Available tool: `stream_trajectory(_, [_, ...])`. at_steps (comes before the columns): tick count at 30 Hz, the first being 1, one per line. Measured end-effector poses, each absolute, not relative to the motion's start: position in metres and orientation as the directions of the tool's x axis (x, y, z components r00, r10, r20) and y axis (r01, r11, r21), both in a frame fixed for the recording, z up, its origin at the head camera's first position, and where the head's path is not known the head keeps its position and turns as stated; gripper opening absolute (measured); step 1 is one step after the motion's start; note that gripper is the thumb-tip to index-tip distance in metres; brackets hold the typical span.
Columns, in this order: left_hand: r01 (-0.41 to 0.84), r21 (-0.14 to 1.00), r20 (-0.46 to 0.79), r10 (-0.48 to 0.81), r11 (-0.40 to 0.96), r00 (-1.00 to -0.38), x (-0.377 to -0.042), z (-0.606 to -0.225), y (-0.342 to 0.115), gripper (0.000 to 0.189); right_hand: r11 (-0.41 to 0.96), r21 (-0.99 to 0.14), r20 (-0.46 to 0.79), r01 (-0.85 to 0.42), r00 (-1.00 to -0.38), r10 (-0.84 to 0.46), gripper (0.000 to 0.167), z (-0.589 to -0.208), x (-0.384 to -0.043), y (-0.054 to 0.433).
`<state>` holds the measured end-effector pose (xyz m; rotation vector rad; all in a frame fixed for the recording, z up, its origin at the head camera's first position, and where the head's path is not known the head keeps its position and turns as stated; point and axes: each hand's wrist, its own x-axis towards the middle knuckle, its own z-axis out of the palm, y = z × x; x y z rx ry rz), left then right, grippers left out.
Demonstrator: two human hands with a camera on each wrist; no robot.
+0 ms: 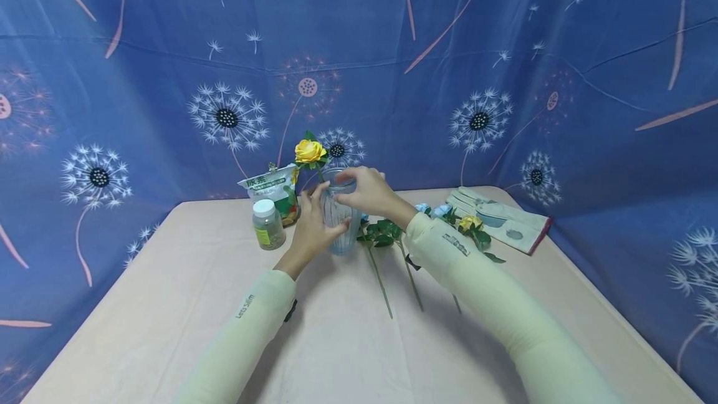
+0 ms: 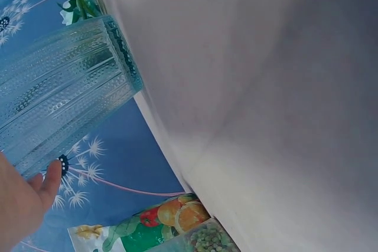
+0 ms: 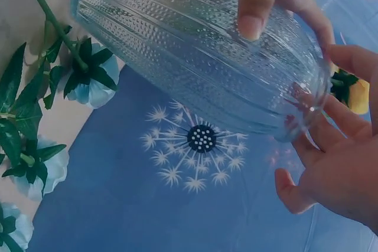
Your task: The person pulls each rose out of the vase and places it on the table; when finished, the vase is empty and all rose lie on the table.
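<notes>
A clear ribbed glass vase stands upright near the table's back, and fills much of both wrist views. My left hand grips its side, thumb across the front; the thumb shows plainly in the right wrist view. At the rim, the fingers of my right hand are spread loosely around the mouth, with the thumb apart from the glass. A yellow rose leans left above the vase, its stem running down to the rim behind my left fingers.
Left of the vase are a white-lidded jar and a printed bag. Blue roses and another yellow rose lie to the right, stems toward the front. Work gloves rest at the back right; a blue curtain hangs behind.
</notes>
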<state>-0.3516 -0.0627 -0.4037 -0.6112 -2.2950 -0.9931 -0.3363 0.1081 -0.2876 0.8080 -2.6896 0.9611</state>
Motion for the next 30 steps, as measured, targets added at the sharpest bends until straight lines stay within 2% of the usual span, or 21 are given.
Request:
stream_trajectory(13, [0.609, 0.478, 0.667, 0.19, 0.633, -0.721, -0.354, -0.406, -0.063, 0.089, 0.709, -0.444, 0.238, -0.548, -0.835, -0.496, 0.044, -0.288, -0.347, 0.094])
stream_trajectory(18, [0.604, 0.485, 0.659, 0.189, 0.632, -0.728, -0.354, -0.407, -0.064, 0.089, 0.684, -0.481, 0.232, -0.549, -0.832, -0.504, 0.041, -0.29, -0.348, 0.093])
stream_trajectory(26, [0.624, 0.488, 0.678, 0.186, 0.61, -0.711, -0.355, -0.407, -0.064, 0.092, 0.608, -0.577, 0.291, -0.544, -0.834, -0.469, 0.035, -0.292, -0.347, 0.095])
stream_trajectory(30, [0.628, 0.482, 0.682, 0.189, 0.611, -0.707, -0.355, -0.407, -0.065, 0.092, 0.604, -0.594, 0.275, -0.532, -0.839, -0.469, 0.036, -0.291, -0.348, 0.095])
